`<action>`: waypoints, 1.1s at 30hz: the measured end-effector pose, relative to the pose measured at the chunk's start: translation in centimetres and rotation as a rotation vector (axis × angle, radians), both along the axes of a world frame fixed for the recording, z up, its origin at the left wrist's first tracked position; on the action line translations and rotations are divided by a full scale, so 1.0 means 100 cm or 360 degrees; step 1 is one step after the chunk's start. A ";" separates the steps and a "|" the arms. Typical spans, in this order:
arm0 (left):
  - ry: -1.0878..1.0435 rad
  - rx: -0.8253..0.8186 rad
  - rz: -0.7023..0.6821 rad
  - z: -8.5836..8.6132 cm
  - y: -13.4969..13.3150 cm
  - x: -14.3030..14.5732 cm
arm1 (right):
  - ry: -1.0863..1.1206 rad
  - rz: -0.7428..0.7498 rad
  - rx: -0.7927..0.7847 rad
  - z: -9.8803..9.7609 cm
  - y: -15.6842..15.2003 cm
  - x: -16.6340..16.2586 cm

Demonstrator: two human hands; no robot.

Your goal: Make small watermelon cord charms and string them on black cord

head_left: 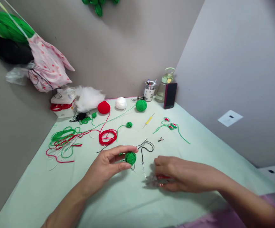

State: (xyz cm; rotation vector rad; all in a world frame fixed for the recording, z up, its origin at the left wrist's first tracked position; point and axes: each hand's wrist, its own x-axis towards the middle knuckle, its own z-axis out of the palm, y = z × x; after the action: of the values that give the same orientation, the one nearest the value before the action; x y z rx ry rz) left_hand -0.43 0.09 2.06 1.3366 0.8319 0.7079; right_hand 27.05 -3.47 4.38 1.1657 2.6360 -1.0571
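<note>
Held between the thumb and fingers of my left hand [111,161] is a small green crocheted ball [130,158] with dark thread lines on it. A short dark thread end hangs below the ball. To its right, a needle [144,172] threaded with black yarn [148,147] lies on the table. My right hand [175,172] is closed around small red-handled scissors [151,181], whose grey blades are smeared by motion and point left near the needle's tip. The palm hides most of the handles.
Red [103,107], white [121,103] and green [141,105] yarn balls stand at the back. Tangled yarn [65,139] lies left, with a red coil [107,137] beside it. A yellow crochet hook [149,120], small crocheted pieces [170,124], a phone [170,96] and a bottle [162,88] are farther right.
</note>
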 end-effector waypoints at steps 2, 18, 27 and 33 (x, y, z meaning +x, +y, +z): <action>0.0053 0.0087 0.0042 -0.002 -0.001 0.002 | 0.0221 -0.0110 -0.0173 0.011 0.007 0.005; 0.0183 0.0482 0.0091 -0.012 -0.002 0.001 | 0.0305 -0.0365 0.0187 0.017 0.035 -0.031; 0.0228 0.0472 0.0027 -0.017 -0.002 0.003 | 0.0311 -0.0362 0.0207 0.007 0.039 -0.038; 0.0220 0.0418 0.0017 -0.017 -0.002 0.006 | 0.0383 -0.0389 0.0212 0.005 0.038 -0.034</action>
State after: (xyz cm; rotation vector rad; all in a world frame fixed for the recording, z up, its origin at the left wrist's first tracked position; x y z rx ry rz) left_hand 0.21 -0.13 0.32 1.6324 0.8782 0.7583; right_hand 23.64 0.32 4.89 1.5099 2.8386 -1.1398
